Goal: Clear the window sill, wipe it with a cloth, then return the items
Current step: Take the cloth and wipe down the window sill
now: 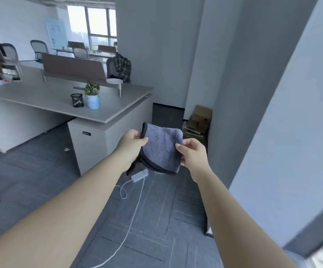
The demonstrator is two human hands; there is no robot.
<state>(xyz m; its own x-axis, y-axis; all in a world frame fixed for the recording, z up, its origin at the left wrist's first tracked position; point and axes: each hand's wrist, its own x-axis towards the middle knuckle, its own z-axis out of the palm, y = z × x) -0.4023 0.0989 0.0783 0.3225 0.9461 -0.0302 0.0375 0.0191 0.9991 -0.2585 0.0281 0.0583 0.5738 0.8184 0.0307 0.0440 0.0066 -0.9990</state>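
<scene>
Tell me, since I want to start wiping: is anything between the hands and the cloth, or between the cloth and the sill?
Nothing separates them: the left hand and right hand both pinch the grey cloth in mid-air. The sill itself is not clearly in view, so that path cannot be judged.

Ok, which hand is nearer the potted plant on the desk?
Left. The left hand grips the cloth's left edge, on the side toward the potted plant; the right hand pinches the cloth's right edge, farther away.

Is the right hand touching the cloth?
Touching. The head view shows the right hand pinching the grey cloth's right edge, fingers on the fabric.
</scene>
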